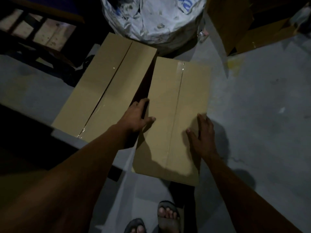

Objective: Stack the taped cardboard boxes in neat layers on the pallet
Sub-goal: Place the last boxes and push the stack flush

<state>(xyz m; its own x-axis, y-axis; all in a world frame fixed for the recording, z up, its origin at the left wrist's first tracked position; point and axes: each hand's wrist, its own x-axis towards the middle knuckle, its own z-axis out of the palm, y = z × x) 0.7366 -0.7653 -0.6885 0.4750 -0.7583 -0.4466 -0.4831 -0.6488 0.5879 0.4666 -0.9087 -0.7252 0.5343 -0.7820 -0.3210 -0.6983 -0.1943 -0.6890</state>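
Observation:
Two taped cardboard boxes lie side by side in the middle of the view. The right box (175, 106) has clear tape along its centre seam. My left hand (138, 115) grips its left edge, fingers down in the gap between the boxes and thumb on top. At the box's right edge my right hand (202, 133) presses flat with straight fingers. The left box (104, 88) lies untouched, angled slightly away. Whether the boxes rest on a pallet or on the floor cannot be told in the dim light.
A large white sack (154, 19) stands behind the boxes. An open cardboard box (249, 29) is at the back right. A dark wooden frame (33, 31) sits at the back left. Grey concrete floor (262, 106) spreads to the right. My sandalled feet (166, 216) are at the bottom.

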